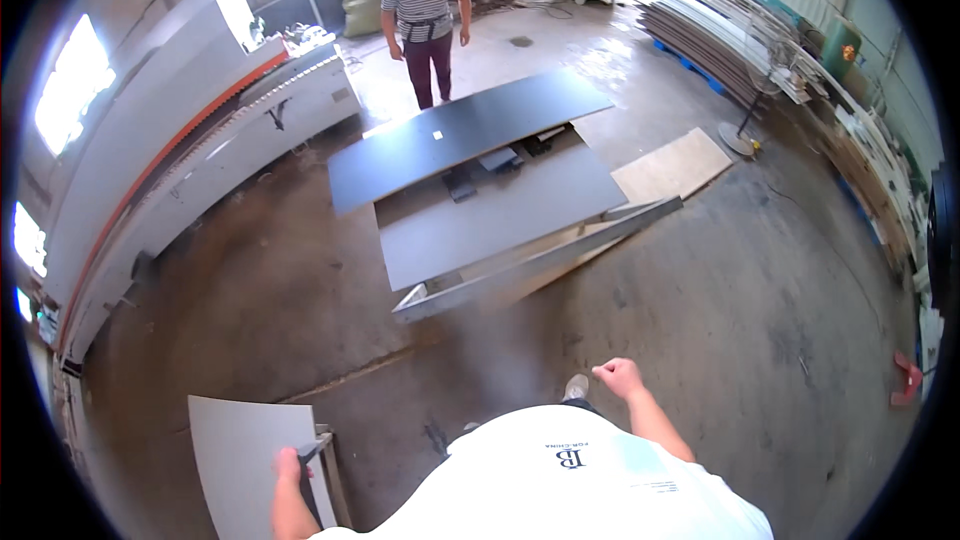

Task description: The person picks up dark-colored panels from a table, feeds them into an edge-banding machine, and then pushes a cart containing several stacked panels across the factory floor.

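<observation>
Head view shows the dark panel (pixel 470 138) already laid over the grey board (pixel 500 225), the pale panel (pixel 235 460) apart at lower left beside the left hand (pixel 290 466), whose grip I cannot tell, and the right hand (pixel 619 378) loosely curled, visibly holding nothing.

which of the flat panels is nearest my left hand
The pale grey panel at lower left, right by the left hand; the dark panel, mid-grey panel and tan board all lie farther ahead.
</observation>
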`<action>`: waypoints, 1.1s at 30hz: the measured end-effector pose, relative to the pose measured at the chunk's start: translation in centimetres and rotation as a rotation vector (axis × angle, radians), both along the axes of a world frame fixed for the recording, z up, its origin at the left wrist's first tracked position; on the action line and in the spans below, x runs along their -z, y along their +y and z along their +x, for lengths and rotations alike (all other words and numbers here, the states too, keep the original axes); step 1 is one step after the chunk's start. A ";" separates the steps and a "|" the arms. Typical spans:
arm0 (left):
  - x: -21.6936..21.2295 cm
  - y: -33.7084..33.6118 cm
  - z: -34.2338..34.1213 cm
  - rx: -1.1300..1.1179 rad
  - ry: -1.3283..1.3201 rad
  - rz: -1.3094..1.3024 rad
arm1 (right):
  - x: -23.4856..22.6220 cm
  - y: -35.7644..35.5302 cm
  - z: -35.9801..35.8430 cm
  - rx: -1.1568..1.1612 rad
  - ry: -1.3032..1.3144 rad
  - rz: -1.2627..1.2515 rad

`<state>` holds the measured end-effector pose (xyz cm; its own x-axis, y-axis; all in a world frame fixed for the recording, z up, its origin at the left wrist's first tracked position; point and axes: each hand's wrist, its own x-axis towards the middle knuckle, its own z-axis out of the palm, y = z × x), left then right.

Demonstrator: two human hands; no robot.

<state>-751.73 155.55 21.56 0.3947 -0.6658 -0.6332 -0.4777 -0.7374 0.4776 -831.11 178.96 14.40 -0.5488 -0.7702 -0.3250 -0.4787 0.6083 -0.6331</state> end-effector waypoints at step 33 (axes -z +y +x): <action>-0.7 23.3 -53.9 0.342 0.041 0.546 | -2.0 -32.9 -31.6 -0.837 0.112 0.237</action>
<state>-805.61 178.90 22.23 0.1854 -0.3269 -0.9267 -0.7181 -0.6889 0.0993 -862.67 146.07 16.42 0.1281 -0.8531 -0.5059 -0.8786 0.1391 -0.4569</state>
